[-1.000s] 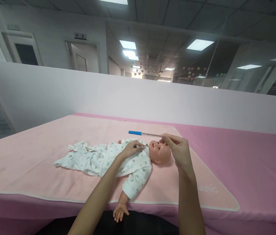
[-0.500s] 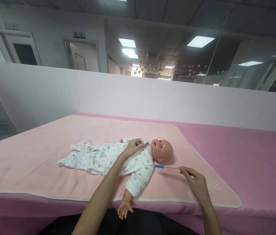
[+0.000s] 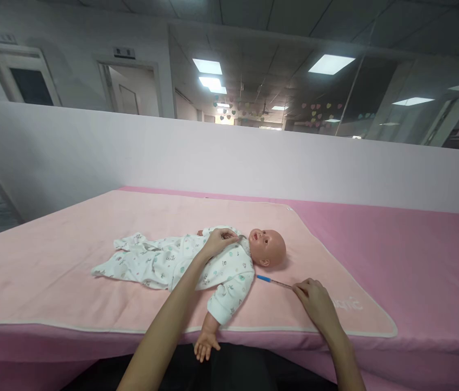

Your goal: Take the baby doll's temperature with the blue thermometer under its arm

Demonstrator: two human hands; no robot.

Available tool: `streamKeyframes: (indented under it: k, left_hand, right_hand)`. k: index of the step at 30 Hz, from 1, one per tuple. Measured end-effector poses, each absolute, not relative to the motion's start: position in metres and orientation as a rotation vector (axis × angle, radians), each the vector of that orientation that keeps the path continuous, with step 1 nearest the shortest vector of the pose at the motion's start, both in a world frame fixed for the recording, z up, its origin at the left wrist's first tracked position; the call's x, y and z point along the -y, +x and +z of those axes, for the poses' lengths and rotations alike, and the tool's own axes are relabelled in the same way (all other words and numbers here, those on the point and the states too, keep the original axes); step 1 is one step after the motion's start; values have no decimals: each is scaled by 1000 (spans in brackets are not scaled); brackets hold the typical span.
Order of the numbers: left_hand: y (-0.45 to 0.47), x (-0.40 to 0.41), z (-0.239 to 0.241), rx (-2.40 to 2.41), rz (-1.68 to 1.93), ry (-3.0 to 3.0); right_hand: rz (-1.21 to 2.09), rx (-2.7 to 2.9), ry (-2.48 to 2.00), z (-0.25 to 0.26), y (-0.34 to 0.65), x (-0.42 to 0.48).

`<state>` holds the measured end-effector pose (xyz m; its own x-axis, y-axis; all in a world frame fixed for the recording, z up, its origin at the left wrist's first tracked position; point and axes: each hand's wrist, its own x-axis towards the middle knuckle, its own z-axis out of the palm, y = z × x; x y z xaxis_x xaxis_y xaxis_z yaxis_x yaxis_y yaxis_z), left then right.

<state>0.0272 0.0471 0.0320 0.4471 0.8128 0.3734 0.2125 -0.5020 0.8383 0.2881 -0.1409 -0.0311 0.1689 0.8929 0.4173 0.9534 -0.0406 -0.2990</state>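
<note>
A baby doll [image 3: 268, 248] lies on its back, its head to the right, in a white patterned outfit [image 3: 160, 263]. My left hand [image 3: 219, 241] rests over its chest, fingers pinched at the collar [image 3: 243, 239] below the chin; the fingertips partly hide the cloth there. In my right hand [image 3: 313, 297], thumb and fingers pinch one end of a thin stick with a blue end [image 3: 263, 278], which looks like a thermometer. Its blue end points left, beside the doll's shoulder and just above the mat. One doll hand [image 3: 206, 345] hangs over the table's front edge.
Under the doll lies a peach mat [image 3: 70, 233] with a pale border, on a pink-covered table [image 3: 428, 260]. A low white wall [image 3: 213, 157] with glass above it runs along the back. Doors [image 3: 129, 89] stand beyond.
My right hand has shifted a little left and down with the stick, whose stem now slopes down toward my fingers. My left hand stays at the collar. The camera view has moved slightly.
</note>
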Motion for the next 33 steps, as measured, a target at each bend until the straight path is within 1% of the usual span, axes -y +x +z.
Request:
streamKeyframes:
  k: [2, 4, 7, 11, 13, 17, 21, 25, 33]
  left_hand:
    - [28, -48, 31, -850, 1031, 1950]
    - [28, -48, 31, -837, 1036, 1931]
    - [28, -50, 30, -816, 1049, 1918]
    - [27, -53, 27, -742, 1058, 1847]
    - [27, -56, 25, -752, 1102, 1789]
    - [28, -58, 22, -789, 1155, 1774]
    - [27, -55, 25, -725, 1084, 1792]
    - [24, -51, 28, -671, 936, 1821]
    - [22, -49, 26, -676, 872, 1744]
  right_hand:
    - [-297, 1718, -1949, -23, 274, 140]
    - [-388, 1726, -1839, -8, 250, 131]
    - [-325, 1852, -1571, 18, 203, 98]
    - [-301, 1911, -1673, 36, 153, 43]
    - [-267, 1924, -1678, 34, 143, 26]
    - [-194, 1830, -1478, 15, 144, 18]
    - [-175, 1648, -1279, 0, 149, 20]
    - [-149, 1537, -1155, -1, 150, 18]
    - [-147, 1552, -1137, -3, 151, 16]
